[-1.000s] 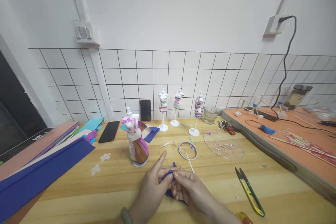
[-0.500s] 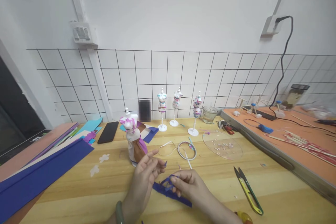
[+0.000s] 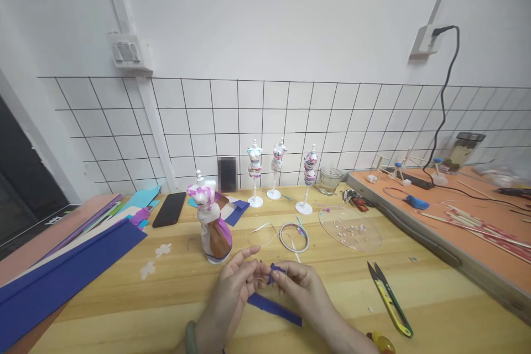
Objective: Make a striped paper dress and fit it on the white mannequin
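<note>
Between my fingertips is a small crumpled bit of dark blue material [image 3: 274,274], too small to make out fully. My right hand [image 3: 305,287] pinches it with thumb and forefinger. My left hand [image 3: 238,285] meets it from the other side, thumb and forefinger pressed together at its edge, the other fingers partly raised. Beneath my hands a dark blue strip [image 3: 276,310] lies flat on the wooden table. Just behind my left hand stands a small dress form [image 3: 215,232] wearing a brown, white and purple skirt.
Three small dress forms [image 3: 255,168] stand at the back. A tape ring [image 3: 294,238], a clear disc with beads [image 3: 348,229] and thread snips [image 3: 390,298] lie to the right. Coloured sheets [image 3: 74,254], white flower cutouts [image 3: 155,260] and a phone [image 3: 169,210] are left. An orange board [image 3: 477,238] borders the right side.
My hands have come together; the left fingers now meet the blue bit held in my right. The right hand has lifted slightly away from the strip, which stays on the table.
</note>
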### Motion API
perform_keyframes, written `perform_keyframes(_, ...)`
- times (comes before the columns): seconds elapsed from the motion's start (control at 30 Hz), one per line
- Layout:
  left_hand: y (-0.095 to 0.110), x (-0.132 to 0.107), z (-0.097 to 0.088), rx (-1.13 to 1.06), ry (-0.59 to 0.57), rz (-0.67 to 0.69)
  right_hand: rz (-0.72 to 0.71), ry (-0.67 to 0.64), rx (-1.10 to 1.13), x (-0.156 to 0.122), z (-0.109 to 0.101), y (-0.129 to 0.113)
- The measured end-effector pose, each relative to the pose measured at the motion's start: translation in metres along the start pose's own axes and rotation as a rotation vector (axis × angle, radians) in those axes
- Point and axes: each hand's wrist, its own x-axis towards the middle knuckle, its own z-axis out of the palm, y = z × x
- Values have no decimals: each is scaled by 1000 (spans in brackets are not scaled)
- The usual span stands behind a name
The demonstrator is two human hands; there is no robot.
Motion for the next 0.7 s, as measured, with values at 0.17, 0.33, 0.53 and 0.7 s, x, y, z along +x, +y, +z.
perform_keyframes(0.17, 2, 2, -1, -3, 19, 48, 0, 3, 15, 2, -4, -1)
perform_keyframes(0.33, 3, 1, 0, -55, 23, 40, 4, -10, 3, 3, -6, -1)
perform_keyframes(0.53, 3, -1, 3, 120, -6, 122, 14, -42, -11, 2, -3, 6)
perform_keyframes(0.7, -4, 2, 1, 328, 4, 242, 2, -41, -29, 3, -8, 6)
